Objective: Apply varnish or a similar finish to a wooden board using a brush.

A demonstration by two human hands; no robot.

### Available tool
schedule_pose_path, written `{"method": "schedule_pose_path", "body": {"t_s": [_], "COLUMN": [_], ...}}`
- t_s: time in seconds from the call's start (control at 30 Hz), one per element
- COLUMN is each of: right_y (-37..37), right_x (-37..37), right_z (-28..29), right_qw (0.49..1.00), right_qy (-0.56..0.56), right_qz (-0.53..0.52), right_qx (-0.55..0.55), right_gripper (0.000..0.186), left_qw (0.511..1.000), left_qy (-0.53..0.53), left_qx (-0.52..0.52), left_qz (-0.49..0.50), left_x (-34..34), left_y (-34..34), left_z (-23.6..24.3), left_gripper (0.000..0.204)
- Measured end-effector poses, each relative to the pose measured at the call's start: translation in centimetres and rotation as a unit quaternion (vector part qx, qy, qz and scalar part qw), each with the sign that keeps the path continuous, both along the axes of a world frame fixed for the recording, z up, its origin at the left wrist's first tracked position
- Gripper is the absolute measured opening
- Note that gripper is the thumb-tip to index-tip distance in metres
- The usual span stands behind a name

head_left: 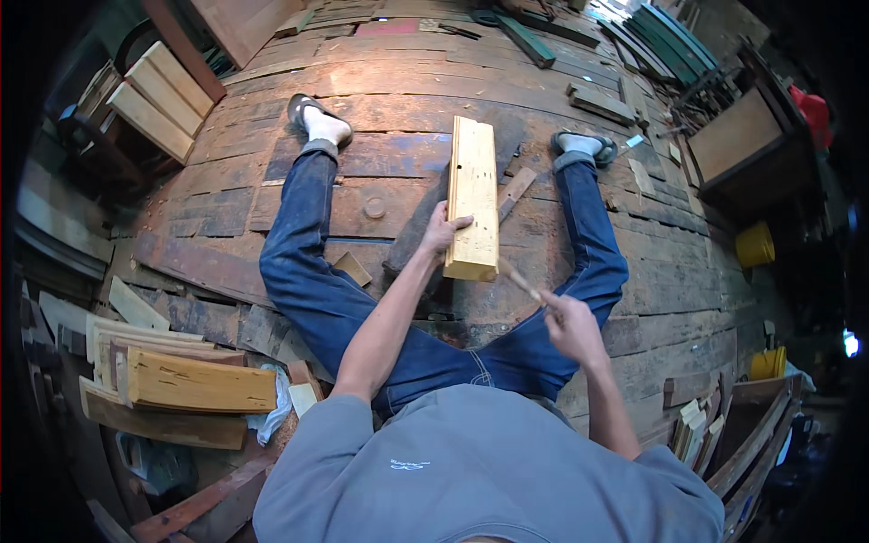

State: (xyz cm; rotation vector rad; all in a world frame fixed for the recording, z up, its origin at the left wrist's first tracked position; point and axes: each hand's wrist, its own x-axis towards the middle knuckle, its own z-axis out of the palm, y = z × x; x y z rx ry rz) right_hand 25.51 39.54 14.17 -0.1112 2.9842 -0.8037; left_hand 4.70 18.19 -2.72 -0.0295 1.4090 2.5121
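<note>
A long pale-yellow wooden block (475, 195) with a grooved left edge and a few small dark holes lies between my spread legs, pointing away from me. My left hand (441, 231) grips its left side near the close end, thumb over the top face. To the right of that end, my right hand (575, 328) is closed around the pale wooden handle (522, 283) of a tool. The tool's far end is hidden beside or behind the block, so its kind does not show. Under the block is a dark timber (412, 240).
A flat wooden strip (516, 192) lies right of the block. Stacked boards (199, 380) stand at my left, with wood offcuts (697, 430) at my right. Farther off are a wooden cabinet (738, 140), a yellow bucket (755, 244) and a green beam (525, 41) on the plank floor.
</note>
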Motion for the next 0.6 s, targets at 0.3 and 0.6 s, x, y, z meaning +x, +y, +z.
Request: {"method": "schedule_pose_path", "body": {"t_s": [0.3, 0.6], "right_y": [1.7, 1.5], "right_x": [-3.3, -2.3], "right_z": [0.8, -0.4], "right_qw": [0.995, 0.997], "right_qy": [0.078, 0.042], "right_qz": [-0.051, -0.054], "right_qx": [-0.021, -0.025], "right_gripper": [0.038, 0.039], "left_qw": [0.985, 0.744], "left_qy": [0.064, 0.319], "left_qx": [-0.132, -0.586], "left_qz": [-0.089, 0.037], "left_x": [0.1, 3.4], "left_y": [-2.9, -6.0], "left_z": [1.1, 7.6], "left_gripper": [0.06, 0.062]}}
